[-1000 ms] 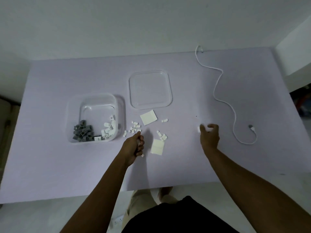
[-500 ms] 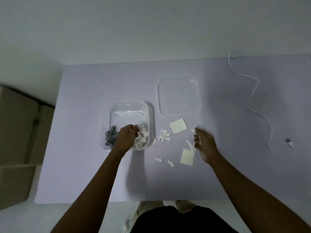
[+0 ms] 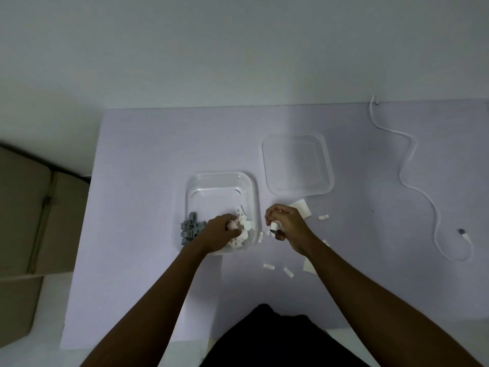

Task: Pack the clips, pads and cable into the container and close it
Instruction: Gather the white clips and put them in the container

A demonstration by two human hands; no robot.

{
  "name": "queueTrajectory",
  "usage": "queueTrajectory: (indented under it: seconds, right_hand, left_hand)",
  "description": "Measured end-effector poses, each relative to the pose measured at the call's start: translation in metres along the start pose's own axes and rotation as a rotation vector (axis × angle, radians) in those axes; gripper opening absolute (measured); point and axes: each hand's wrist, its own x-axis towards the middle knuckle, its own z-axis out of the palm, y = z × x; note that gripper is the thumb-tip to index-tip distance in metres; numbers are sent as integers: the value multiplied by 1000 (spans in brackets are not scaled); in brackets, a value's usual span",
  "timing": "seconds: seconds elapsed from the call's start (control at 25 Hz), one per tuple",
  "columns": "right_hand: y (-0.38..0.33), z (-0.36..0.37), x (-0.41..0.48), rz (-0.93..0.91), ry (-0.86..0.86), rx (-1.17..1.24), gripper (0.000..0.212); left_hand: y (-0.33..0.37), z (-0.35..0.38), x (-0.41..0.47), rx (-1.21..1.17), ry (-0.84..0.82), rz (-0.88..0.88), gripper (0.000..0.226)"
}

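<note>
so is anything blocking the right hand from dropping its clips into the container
Nothing visible. The container is open, its lid lies apart, and the right hand grips white clips just beside its rim. Only the left hand reaches inside.

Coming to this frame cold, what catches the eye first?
Both hands meet at the clear container: the left hand reaches in among white clips beside the grey clips, while the right hand grips more white ones just right of its rim. The lid lies off behind them, and the white cable snakes unpacked at far right.
</note>
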Motion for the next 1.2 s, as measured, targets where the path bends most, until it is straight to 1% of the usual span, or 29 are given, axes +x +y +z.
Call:
queueTrajectory:
  seconds: [0.08, 0.16, 0.2, 0.24, 0.32, 0.4, 0.48, 0.52, 0.6, 0.64, 0.72, 0.76, 0.8, 0.84, 0.92, 1.0, 1.08, 1.12, 1.2]
  right_hand:
    - [-4, 13, 3, -10, -16, -131, 15]
    - [-9, 25, 4, -43, -31, -295, 16]
    - [-11, 32, 5, -75, -21, -377, 15]
    - [-14, 38, 6, -122, 6, -459, 14]
    - [-16, 49, 8, -245, 49, -634, 12]
    - [-18, 62, 7, -329, -11, -792, 11]
    - [-11, 77, 9, -390, -124, -994, 16]
    - [-4, 85, 12, -402, -169, -1102, 19]
    - [8, 94, 16, -385, -204, -1269, 22]
    - [13, 96, 16, -397, -222, -1324, 21]
    - [22, 93, 13, -505, -243, -1410, 20]
    - [25, 90, 11, -569, -232, -1438, 19]
    - [26, 88, 9, -605, -224, -1453, 19]
    - [27, 86, 7, -632, -220, -1443, 20]
    - [28, 82, 2, -668, -214, -1387, 21]
    - [24, 72, -4, -663, -189, -1197, 20]
    - [20, 51, -14, -629, -63, -958, 17]
    - [17, 37, -19, -625, 34, -868, 15]
    - [22, 5, -25, -611, 251, -762, 14]
  left_hand:
    - [-4, -10, 0, -37, -59, 58, 39]
    - [-8, -20, -1, -128, -123, 77, 32]
    - [-10, -24, 0, -188, -117, 66, 29]
    - [-13, -26, 2, -226, -73, 58, 27]
    - [-16, -31, 10, -154, 72, 61, 27]
    - [-21, -31, 17, -55, 123, 77, 34]
    - [-26, -26, 29, 14, 89, 158, 43]
    - [-26, -22, 34, 60, 75, 202, 42]
    - [-18, -23, 35, 146, 22, 304, 26]
    - [-14, -23, 36, 150, 25, 361, 21]
    - [-11, -27, 38, 143, 4, 365, 24]
    - [-11, -29, 38, 154, 3, 350, 18]
    - [-11, -28, 36, 129, -24, 356, 21]
    - [-12, -29, 33, 140, -36, 351, 29]
    - [-12, -29, 29, 193, -57, 373, 35]
    - [-15, -25, 29, 206, -68, 354, 37]
    - [-17, -22, 28, 213, -61, 269, 42]
    - [-18, -21, 27, 191, -4, 225, 44]
    - [-12, -15, 22, 118, 188, 179, 41]
